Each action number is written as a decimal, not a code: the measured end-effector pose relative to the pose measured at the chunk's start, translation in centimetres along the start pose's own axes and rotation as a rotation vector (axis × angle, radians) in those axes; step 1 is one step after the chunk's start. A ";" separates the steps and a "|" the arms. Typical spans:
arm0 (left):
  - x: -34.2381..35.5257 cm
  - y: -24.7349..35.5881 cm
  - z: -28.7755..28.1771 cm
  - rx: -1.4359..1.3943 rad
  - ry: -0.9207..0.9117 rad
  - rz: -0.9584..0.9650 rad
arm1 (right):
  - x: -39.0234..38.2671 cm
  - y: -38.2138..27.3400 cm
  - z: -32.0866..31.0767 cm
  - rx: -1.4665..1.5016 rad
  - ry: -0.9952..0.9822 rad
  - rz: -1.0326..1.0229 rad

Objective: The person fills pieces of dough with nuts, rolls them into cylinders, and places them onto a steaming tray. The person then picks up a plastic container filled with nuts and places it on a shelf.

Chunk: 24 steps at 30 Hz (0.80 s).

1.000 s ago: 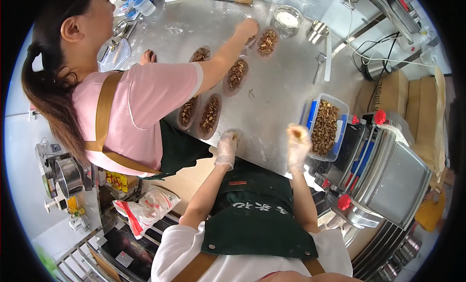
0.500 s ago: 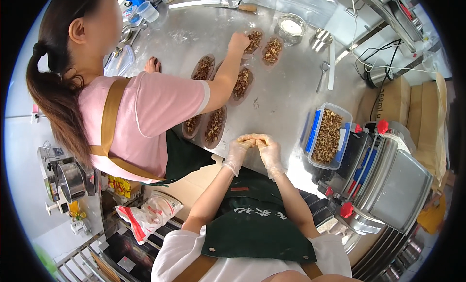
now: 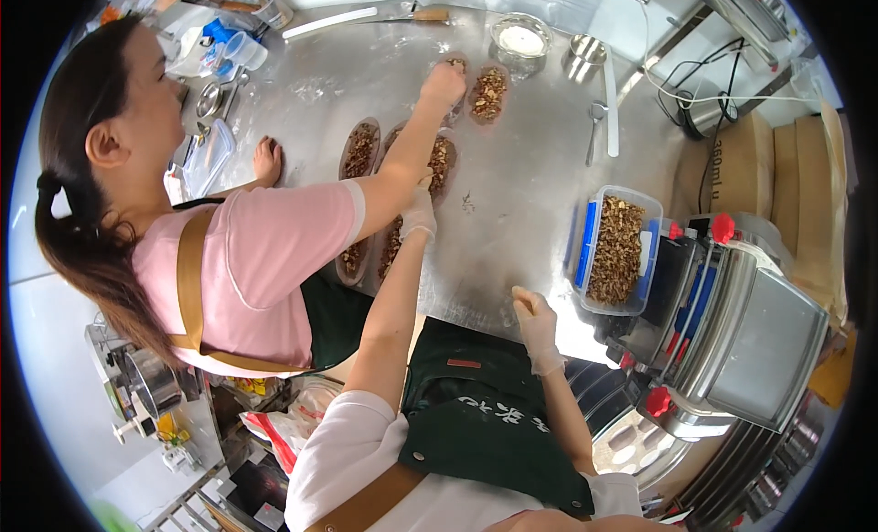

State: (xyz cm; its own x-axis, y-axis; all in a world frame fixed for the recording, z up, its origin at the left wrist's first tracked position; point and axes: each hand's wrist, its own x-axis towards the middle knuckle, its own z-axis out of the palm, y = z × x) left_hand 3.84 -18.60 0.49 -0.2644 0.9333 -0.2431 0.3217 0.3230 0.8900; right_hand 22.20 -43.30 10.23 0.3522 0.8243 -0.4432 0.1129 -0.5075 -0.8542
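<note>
My left hand (image 3: 419, 214), in a clear glove, reaches over the oval dough pieces topped with chopped nuts. It is beside one nut-topped oval (image 3: 442, 162) and over another (image 3: 390, 250), under the co-worker's forearm; its fingers are partly hidden. My right hand (image 3: 537, 329), also gloved, hangs over the table's near edge with fingers curled together; whatever they may hold is hidden. A co-worker's bare hand (image 3: 445, 82) is on a far oval (image 3: 455, 64), next to another nut-topped oval (image 3: 489, 95). More ovals (image 3: 359, 148) lie to the left.
A tub of chopped nuts (image 3: 617, 250) stands at right, beside a metal machine with red knobs (image 3: 722, 227). Farther back are a bowl of white powder (image 3: 521, 40), a metal cup (image 3: 583, 58), a spoon (image 3: 595, 129) and a knife (image 3: 430, 16). The co-worker (image 3: 265, 230) leans in from the left.
My hands were together at the table's near edge. The left has moved forward and left to the ovals; the right has shifted right and slightly nearer me. The co-worker's hand remains at the far oval.
</note>
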 end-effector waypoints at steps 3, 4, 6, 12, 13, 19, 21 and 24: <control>0.3 -0.4 0.0 -0.308 0.038 0.059 | -0.6 1.5 -0.3 -0.033 0.020 -0.049; -0.3 0.4 0.2 -0.305 0.021 0.058 | -0.6 1.9 -0.6 -0.024 0.037 -0.053; -1.0 1.8 -0.2 -0.014 -0.026 0.060 | -0.7 2.0 -0.9 -0.018 0.041 -0.038; -1.6 2.3 -0.6 0.006 0.025 0.079 | -1.6 4.6 -2.6 0.157 0.002 0.089; -2.9 2.7 -0.2 0.064 0.063 0.126 | -1.7 5.6 -3.2 0.273 -0.030 0.215; -12.9 1.2 -4.5 0.173 -0.055 0.135 | -0.6 8.1 -7.2 0.801 0.436 0.355; -16.4 0.5 -5.1 0.028 -0.178 0.071 | 1.2 6.7 -8.7 0.840 0.545 0.338; -19.0 -2.5 -5.6 -0.081 -0.368 -0.066 | 3.5 6.5 -10.5 0.986 0.519 0.403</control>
State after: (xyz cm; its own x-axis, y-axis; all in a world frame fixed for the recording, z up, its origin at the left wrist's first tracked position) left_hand 3.00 -38.03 5.06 0.0665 0.9095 -0.4104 0.2378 0.3850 0.8918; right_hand 33.93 -46.36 6.02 0.5592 0.3333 -0.7591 -0.7774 -0.1074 -0.6198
